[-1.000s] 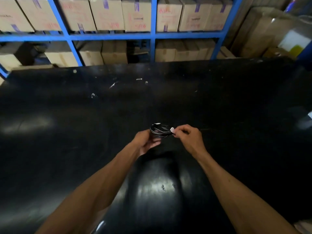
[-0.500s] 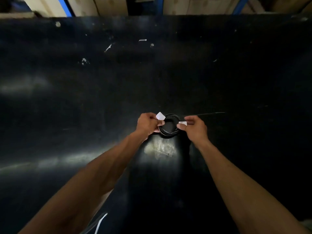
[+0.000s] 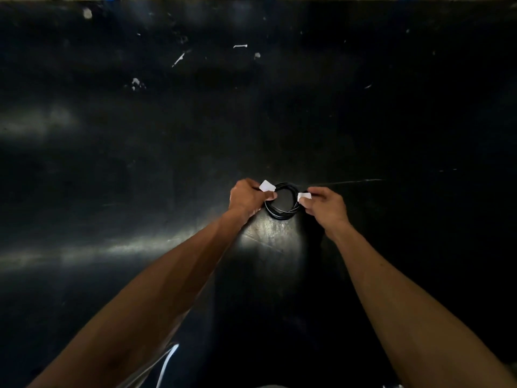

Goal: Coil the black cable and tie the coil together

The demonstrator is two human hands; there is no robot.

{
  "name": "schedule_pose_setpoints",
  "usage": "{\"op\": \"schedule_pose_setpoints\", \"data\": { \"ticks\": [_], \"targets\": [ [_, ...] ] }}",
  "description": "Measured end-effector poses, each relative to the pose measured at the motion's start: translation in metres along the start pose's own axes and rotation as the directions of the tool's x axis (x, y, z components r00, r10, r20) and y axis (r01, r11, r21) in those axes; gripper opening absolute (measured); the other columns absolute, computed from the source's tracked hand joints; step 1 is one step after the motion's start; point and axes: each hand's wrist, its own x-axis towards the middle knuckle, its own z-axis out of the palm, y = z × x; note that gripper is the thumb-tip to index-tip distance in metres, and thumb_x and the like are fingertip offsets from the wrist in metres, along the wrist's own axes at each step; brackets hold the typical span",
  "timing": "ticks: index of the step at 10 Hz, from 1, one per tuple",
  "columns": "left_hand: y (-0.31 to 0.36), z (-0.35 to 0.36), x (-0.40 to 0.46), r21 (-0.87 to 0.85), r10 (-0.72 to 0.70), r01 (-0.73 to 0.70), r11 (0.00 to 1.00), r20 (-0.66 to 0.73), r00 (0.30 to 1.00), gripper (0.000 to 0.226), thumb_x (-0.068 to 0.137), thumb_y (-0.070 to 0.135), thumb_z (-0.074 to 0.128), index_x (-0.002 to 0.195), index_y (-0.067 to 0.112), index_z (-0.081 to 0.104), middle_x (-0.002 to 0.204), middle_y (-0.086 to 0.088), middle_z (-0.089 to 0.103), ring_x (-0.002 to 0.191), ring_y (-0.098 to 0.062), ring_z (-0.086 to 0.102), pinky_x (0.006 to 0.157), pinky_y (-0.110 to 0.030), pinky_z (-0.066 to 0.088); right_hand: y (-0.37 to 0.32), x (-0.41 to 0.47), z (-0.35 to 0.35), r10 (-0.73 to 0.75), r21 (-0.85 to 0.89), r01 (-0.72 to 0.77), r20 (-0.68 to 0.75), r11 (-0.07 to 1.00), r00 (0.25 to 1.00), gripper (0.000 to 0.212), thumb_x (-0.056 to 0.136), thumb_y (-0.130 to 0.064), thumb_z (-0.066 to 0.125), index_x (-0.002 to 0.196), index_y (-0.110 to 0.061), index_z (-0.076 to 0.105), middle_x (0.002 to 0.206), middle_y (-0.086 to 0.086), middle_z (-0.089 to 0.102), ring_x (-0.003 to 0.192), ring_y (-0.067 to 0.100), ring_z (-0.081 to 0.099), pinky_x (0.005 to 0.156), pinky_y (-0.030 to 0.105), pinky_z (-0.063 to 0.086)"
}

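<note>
The black cable forms a small round coil of several turns, flat against the black table. My left hand pinches the coil's left side, where a white tab sticks out above my thumb. My right hand pinches the coil's right side at a second white tab. Both hands are closed on the coil. The parts of the cable under my fingers are hidden.
The table top is dark and glossy, with white specks and scratches toward its far edge. A thin pale scratch runs right of my right hand. A white strip shows at the bottom by my left forearm.
The view has tilted down, so the blue shelves and boxes have left the frame. The coil went from held edge-on to lying flat and open, with one hand at each side.
</note>
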Motion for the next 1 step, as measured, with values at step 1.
{"op": "schedule_pose_setpoints", "data": {
  "ticks": [1],
  "targets": [
    [-0.0094, -0.0074, -0.0101, -0.073, -0.005, 0.002, 0.997, -0.046, 0.999, 0.057, 0.068, 0.043, 0.088, 0.111, 0.014, 0.064, 0.106, -0.008, 0.072, 0.093, -0.026, 0.071, 0.086, -0.043, 0.06, 0.0061, -0.0087, -0.0053, -0.027, -0.033, 0.025, -0.065, 0.999, 0.997, 0.04, 0.08, -0.018, 0.081, 0.118, -0.022, 0.068, 0.096, 0.0, 0.077, 0.092, 0.021, 0.074, 0.093, 0.042, 0.058]
  ]
}}
